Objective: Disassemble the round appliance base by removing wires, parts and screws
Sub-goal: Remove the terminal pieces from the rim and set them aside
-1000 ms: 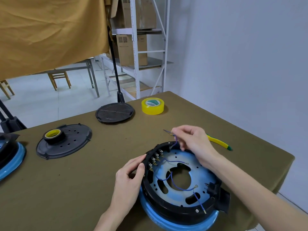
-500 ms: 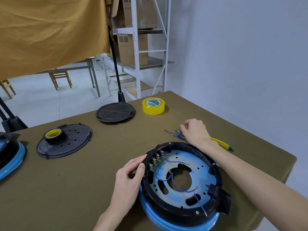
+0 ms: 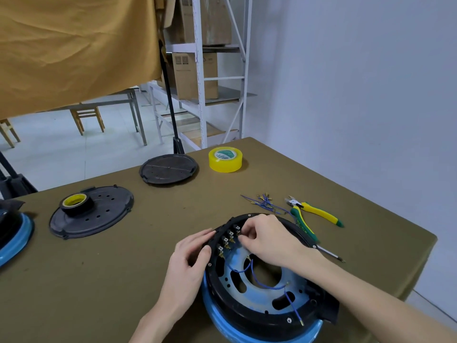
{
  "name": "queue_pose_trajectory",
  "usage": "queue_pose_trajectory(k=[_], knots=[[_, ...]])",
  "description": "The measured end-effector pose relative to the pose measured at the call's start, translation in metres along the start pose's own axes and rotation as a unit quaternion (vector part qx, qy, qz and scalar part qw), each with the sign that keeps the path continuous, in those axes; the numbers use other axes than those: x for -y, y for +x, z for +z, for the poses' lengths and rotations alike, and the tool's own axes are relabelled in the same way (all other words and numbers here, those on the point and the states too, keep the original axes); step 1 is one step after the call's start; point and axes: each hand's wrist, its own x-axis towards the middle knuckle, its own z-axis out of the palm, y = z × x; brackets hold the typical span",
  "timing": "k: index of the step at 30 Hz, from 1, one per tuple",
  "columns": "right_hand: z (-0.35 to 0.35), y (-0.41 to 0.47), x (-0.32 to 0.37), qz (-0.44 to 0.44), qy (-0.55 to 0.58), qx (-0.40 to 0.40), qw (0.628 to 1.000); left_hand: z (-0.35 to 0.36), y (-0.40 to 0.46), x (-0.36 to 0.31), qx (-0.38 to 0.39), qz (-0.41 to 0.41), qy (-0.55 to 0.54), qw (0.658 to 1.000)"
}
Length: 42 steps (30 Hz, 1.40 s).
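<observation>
Centrally, the base [image 3: 259, 280] is steadied at its rim by the curled left hand [image 3: 189, 262]. Something small at the terminals [image 3: 228, 240] appears pinched by the right hand [image 3: 267, 240]; its grip cannot be confirmed. Cut wires [image 3: 264, 203] lie on the counter [image 3: 99, 280].

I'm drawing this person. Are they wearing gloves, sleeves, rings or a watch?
No. The left hand and right hand are bare, with no gloves, rings or watch showing. Both forearms are bare too; no sleeves reach into view.

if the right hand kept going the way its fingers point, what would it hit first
Most likely the row of terminal connectors on the base's black rim; the right hand has its fingertips right beside them, though contact is unclear.
</observation>
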Motion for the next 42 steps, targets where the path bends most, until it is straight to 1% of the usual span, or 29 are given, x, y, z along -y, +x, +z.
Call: queue_pose_trajectory(k=[1,4,5,7,10,13,17,25,33,40,42], knots=[[0.001,0.002,0.0,0.006,0.012,0.007,1.0,-0.002,0.005,-0.002,0.017,0.0,0.013,1.0],[0.002,0.008,0.001,0.03,0.037,0.015,0.999,0.0,0.02,-0.014,0.094,-0.018,-0.014,0.995],[0.002,0.01,0.001,0.035,0.038,0.015,0.999,0.003,0.024,-0.017,0.108,-0.017,-0.017,0.994],[0.002,0.013,0.002,0.039,0.034,0.012,0.999,0.009,0.029,-0.02,0.103,-0.019,-0.028,0.994],[0.009,0.012,0.002,0.024,0.008,-0.012,1.0,0.013,0.029,-0.018,0.091,-0.043,-0.079,0.992],[0.017,0.01,-0.001,-0.006,-0.023,-0.036,0.999,0.012,0.029,-0.013,0.099,-0.045,-0.082,0.991],[0.019,0.011,-0.003,-0.025,-0.028,-0.044,0.998,0.013,0.03,-0.012,0.09,-0.058,-0.114,0.988],[0.018,0.011,0.002,-0.029,-0.051,-0.064,0.996,0.015,0.028,-0.014,0.087,-0.066,-0.125,0.986],[0.02,0.009,0.0,-0.029,-0.016,-0.066,0.997,0.017,0.027,-0.013,0.081,-0.074,-0.127,0.986],[0.023,0.01,0.0,-0.048,-0.039,-0.076,0.995,0.016,0.028,-0.012,0.077,-0.071,-0.131,0.986],[0.024,0.011,-0.002,-0.041,-0.03,-0.077,0.996,0.016,0.028,-0.012,0.079,-0.069,-0.127,0.986]])
